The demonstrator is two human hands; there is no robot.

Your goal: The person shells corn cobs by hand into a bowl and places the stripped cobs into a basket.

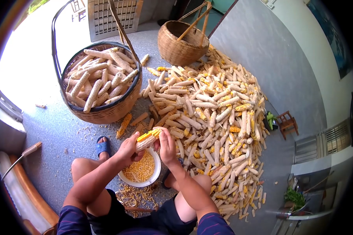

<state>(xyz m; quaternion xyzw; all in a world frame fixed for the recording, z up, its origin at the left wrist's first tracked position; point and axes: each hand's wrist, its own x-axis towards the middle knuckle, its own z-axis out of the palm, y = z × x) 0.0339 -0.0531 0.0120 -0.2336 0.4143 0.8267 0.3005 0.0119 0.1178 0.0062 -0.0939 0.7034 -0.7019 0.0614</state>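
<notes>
- Your left hand (130, 149) has its grip closed around the near end of a corn cob (148, 138), which lies tilted between your hands, above the bowl.
- Your right hand (168, 145) has its grip on the cob's other end; its hidden fingertips leave you unable to tell how firmly.
- Yellow kernels line the cob's upper side; the side toward you is bare and pale. It should feel light and stiff, not fragile, with dry kernels hard and a little slippery. The bare, rough end looks the surest hold, leaving the yellow rows free to the thumb.
- Just below your hands, the white bowl (159, 167) holds loose kernels (139, 169); more lie scattered on the floor between your feet.
- Beyond, to your left, a large basket (102, 117) is heaped with bare cobs (102, 78).
- To your right spreads a broad pile of cobs (213, 117), mostly stripped, some yellow.
- Farthest, a smaller basket (176, 51) stands behind the pile.
</notes>
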